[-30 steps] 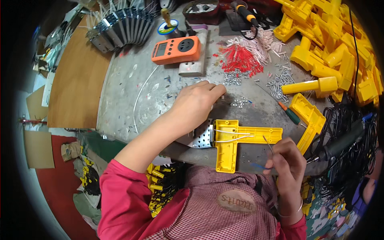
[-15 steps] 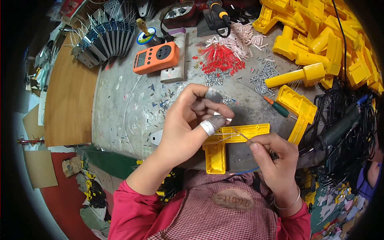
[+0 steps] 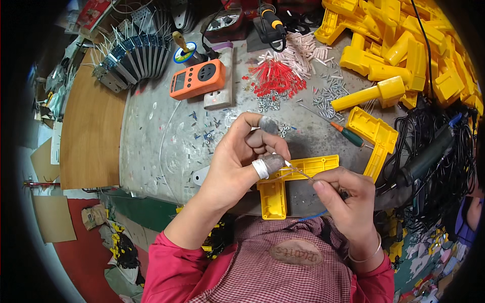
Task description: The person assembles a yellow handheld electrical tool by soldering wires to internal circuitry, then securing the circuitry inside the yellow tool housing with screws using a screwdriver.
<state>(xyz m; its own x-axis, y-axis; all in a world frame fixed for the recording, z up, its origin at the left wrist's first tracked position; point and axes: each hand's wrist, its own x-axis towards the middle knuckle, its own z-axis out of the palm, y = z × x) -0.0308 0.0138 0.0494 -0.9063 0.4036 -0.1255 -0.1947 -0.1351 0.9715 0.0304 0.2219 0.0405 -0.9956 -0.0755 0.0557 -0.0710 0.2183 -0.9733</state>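
Observation:
My left hand [image 3: 233, 162], with tape and grey covers on thumb and forefinger, is closed on a small white tube [image 3: 288, 163]. Only the tube's end shows past the fingertips. Pinched between thumb and forefinger of my right hand [image 3: 349, 196] is a thin wire [image 3: 302, 173]. Its far tip meets the white end; whether it is inside cannot be made out. Beneath both hands lies a yellow T-shaped plastic housing half [image 3: 273, 201], hollow side up. A pale thin wire crosses it near my left thumb.
Right of the hands lie another yellow housing half [image 3: 373, 129] and a green-handled screwdriver [image 3: 352, 136]. Beyond are screws [image 3: 328, 96], red parts [image 3: 277, 76], pale tubes [image 3: 298, 50] and heaped yellow housings [image 3: 394, 60]. An orange meter [image 3: 198, 79] stands far left; black cables [image 3: 429, 166] hang right.
The wire in my right hand has moved up and left, its tip now against the white tube. My left fingers have closed tighter around the tube. The view has shifted slightly.

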